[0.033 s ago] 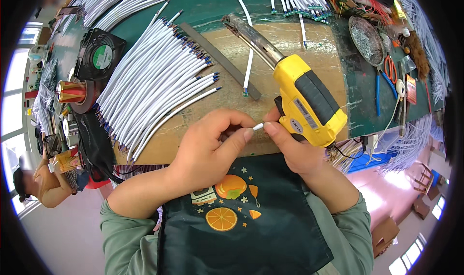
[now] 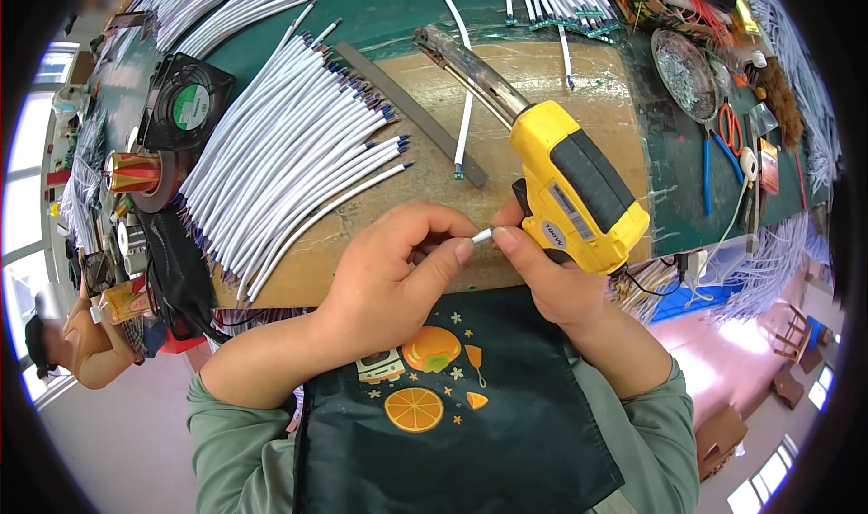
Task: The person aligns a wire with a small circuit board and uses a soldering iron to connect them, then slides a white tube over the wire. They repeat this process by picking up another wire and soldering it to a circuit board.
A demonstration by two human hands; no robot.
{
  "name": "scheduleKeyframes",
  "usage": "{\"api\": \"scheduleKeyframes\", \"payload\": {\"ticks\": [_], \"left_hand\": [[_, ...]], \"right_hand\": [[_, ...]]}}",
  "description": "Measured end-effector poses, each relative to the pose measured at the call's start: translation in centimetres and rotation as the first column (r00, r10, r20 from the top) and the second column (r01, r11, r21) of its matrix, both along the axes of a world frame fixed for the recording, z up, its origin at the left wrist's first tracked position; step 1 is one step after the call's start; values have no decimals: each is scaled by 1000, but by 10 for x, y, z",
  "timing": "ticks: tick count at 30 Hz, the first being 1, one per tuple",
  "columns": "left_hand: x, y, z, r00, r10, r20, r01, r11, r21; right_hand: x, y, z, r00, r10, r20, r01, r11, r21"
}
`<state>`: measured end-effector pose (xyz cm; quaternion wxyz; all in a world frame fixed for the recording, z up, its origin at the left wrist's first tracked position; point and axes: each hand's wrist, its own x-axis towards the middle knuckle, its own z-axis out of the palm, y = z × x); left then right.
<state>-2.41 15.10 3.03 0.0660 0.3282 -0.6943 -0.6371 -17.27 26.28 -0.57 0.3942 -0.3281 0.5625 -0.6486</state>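
Pinched between thumb and finger of my left hand (image 2: 393, 270) is a short white cable end (image 2: 482, 236); the rest of it is hidden by the hand. My right hand (image 2: 551, 279) closes thumb and forefinger on the tip of the same cable, so both hands nearly touch. Right beside and above my right hand is a yellow and black soldering gun (image 2: 579, 188), its metal barrel pointing to the far left. Whether the hidden fingers of my right hand touch the gun, I cannot tell.
A row of white cables (image 2: 289, 161) with dark blue ends lies at left, near a black fan (image 2: 190, 103) and spool (image 2: 149, 170). A metal bar (image 2: 411, 116) and single cable (image 2: 463, 134) lie beyond my hands. Pliers (image 2: 708, 170) and a dish (image 2: 684, 75) are right. Someone sits far left.
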Motion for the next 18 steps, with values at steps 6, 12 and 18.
{"api": "scheduleKeyframes", "payload": {"ticks": [6, 12, 18], "left_hand": [[-2, 2, -5, 990, 102, -97, -97, 994, 58], [-8, -1, -4, 996, 25, -84, -16, 994, 109], [-10, -3, -1, 988, 152, -41, -119, 893, 434]], "right_hand": [[-2, 0, 1, 999, -2, 38, 2, 1000, -5], [3, 1, -2, 1000, -15, -8, 15, 1000, -27], [7, 3, -6, 997, -11, -76, 13, 1000, 19]]}}
